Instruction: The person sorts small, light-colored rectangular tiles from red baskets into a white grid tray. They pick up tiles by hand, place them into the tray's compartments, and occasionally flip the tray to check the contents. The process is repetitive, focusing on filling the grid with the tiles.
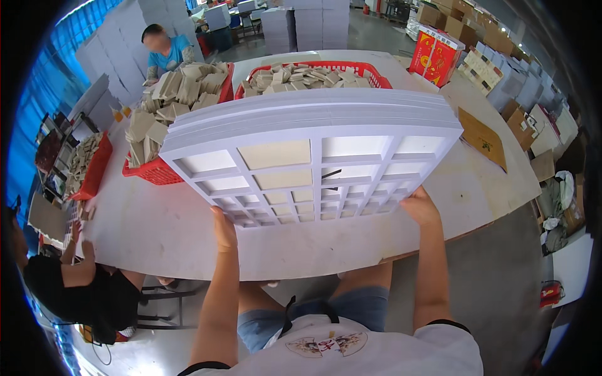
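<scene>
A stack of white compartment trays (316,156) is tilted up over the table, its divided face turned toward me. My left hand (224,230) grips the lower left corner, thumb up along the edge. At the lower right corner, my right hand (421,205) holds the other side. The top tray has large cells at the far side and smaller ones toward me. Cream-coloured backing shows in the cells left of the middle; the others look white. Two small dark strips (331,173) lie near the centre divider. Most of my fingers are hidden behind the stack.
Red baskets (157,173) heaped with beige flat blocks (188,84) stand at the table's (301,250) far side. A brown folder (481,139) and red box (434,57) lie to the right. One person (164,50) is at the far left, another (88,282) at the near left.
</scene>
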{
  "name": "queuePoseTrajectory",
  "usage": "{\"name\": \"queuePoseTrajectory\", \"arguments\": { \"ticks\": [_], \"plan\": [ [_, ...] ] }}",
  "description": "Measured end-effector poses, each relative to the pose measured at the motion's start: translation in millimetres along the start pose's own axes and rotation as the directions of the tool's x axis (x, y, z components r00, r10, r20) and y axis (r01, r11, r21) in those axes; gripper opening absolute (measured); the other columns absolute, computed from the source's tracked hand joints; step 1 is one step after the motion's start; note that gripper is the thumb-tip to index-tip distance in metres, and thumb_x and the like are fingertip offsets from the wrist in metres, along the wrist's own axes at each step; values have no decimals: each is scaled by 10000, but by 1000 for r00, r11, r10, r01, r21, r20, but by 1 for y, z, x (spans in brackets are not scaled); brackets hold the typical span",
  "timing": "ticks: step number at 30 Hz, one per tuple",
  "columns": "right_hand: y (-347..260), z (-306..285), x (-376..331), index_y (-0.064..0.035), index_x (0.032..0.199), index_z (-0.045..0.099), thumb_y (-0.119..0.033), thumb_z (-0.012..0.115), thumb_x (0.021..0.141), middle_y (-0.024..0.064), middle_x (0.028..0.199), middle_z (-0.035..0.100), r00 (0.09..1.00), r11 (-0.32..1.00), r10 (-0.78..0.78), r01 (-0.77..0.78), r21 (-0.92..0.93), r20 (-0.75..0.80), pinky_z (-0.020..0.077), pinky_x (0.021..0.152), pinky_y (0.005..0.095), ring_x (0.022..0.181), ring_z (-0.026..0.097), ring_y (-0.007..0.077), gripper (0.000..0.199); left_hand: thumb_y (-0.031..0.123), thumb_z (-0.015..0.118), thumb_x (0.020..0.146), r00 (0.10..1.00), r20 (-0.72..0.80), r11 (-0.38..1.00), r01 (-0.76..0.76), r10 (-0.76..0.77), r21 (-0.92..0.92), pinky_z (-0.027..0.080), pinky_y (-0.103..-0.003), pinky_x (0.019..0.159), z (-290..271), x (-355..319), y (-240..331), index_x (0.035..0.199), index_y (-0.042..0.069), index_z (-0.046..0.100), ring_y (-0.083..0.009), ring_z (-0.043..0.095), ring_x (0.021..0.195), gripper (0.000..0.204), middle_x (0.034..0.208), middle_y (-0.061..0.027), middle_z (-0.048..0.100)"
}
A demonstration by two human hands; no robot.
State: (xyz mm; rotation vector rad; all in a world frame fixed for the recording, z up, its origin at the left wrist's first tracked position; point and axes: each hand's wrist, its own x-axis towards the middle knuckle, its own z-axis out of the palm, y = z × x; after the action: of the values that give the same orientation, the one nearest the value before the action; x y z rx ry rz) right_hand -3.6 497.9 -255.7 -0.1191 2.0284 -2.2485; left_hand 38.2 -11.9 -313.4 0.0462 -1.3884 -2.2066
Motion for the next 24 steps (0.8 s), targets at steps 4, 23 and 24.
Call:
{"name": "queuePoseTrajectory", "arguments": {
  "ticks": [4, 23, 24],
  "plan": [
    [17, -25, 1, -30, 1470, 369, 107, 562, 803, 55, 1390, 507, 994, 1000, -1, 1, 0, 105, 414, 1038, 329, 1220, 519, 171, 708, 506, 441, 1016, 992, 78, 994, 100, -97, -43, 195, -394, 1183, -2, -2, -11, 1510, 47, 267, -212, 290, 1417, 697, 1535, -56, 324],
    [-156, -110, -165, -20, 1426, 373, 37, 653, 862, 78, 1328, 533, 976, 965, 212, -217, -146, -52, 404, 1050, 347, 1234, 474, 179, 633, 567, 402, 1005, 975, 114, 976, 177, -192, 129, 289, -425, 1146, 182, -36, 71, 1486, 34, 323, -248, 380, 1369, 722, 1502, -89, 384],
    [-175, -105, -186, -23, 1434, 359, 41, 652, 860, 82, 1337, 526, 973, 961, 214, -225, -160, -88, 399, 1057, 347, 1243, 469, 183, 648, 576, 397, 1003, 956, 164, 966, 222, -243, 136, 291, -424, 1145, 192, -29, 75, 1487, 34, 325, -250, 379, 1371, 730, 1504, -91, 383]
  ]
}}
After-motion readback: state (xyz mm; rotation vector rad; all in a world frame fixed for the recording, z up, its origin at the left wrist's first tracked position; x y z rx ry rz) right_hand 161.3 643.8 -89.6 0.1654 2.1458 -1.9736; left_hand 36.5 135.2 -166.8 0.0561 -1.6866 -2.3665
